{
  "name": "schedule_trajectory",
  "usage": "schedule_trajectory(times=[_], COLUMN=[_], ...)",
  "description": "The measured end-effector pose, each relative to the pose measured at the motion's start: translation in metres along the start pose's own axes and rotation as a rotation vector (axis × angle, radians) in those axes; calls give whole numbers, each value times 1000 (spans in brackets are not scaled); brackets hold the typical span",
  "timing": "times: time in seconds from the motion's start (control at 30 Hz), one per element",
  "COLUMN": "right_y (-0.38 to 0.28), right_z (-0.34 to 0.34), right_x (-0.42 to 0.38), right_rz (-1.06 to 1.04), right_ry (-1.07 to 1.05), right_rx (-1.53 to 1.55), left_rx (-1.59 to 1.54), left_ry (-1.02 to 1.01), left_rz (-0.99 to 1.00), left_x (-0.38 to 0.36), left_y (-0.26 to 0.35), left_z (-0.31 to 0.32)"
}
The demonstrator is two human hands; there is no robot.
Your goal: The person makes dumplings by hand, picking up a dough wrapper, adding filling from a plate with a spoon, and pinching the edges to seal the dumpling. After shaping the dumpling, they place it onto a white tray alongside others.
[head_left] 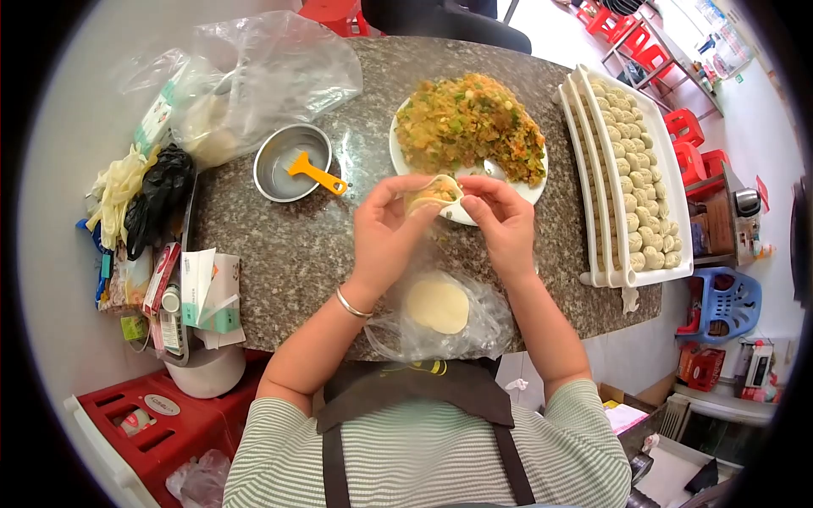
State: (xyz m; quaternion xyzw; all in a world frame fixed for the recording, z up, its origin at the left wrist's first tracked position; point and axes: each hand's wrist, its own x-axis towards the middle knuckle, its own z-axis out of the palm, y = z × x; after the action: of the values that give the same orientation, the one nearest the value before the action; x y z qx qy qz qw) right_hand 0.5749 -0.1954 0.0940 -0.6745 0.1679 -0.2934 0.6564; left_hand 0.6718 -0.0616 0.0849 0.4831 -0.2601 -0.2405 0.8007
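Observation:
Between my two hands is a round dough wrapper [437, 193] with orange-green filling inside, its edge partly folded up. My left hand [389, 222] holds the wrapper's left side between thumb and fingers. On the right side, my right hand [501, 218] pinches the edge. Just beyond my hands, a white plate [529, 191] bears a large heap of chopped filling [470, 123], with part of a shiny utensil in it. Nearer to me, flat dough wrappers [438, 306] lie on a clear plastic bag [487, 322].
Stacked white trays [677, 254] of dumplings [635, 178] stand at the right. A metal bowl [275, 157] with a yellow scraper [315, 173] sits left of the plate. Clear plastic bags [279, 59] lie at the back left, boxes [212, 292] at the left edge. A person in dark clothing [449, 21] is beyond the table.

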Motion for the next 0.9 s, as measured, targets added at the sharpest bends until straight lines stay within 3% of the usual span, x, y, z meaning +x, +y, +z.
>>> schedule_trajectory(times=[0.17,0.23,0.43,0.57,0.67,0.7,0.8,0.9], right_y=[3,-1,1,4,7,7,6,5], right_z=[-1,-1,-2,0,1,0,-13,-16], right_x=[0,5,12,6,5,4,9,12], right_rz=[-100,13,52,-266,-284,-281,8,-25], right_ry=[-74,-68,-73,-71,-53,-50,-156,-176], right_rx=[-66,-98,-28,-296,-298,-298,-122,-117], left_rx=[53,140,338,282,357,343,325,320], left_ry=[82,-3,44,69,89,60,-2,-60], left_rz=[114,132,193,168,154,169,183,185], left_x=[-2,-1,-3,-1,-1,-1,-1,-2], left_y=[-3,-1,0,-3,-7,-3,-2,-3], left_z=[2,-1,-1,-1,-4,-1,0,-2])
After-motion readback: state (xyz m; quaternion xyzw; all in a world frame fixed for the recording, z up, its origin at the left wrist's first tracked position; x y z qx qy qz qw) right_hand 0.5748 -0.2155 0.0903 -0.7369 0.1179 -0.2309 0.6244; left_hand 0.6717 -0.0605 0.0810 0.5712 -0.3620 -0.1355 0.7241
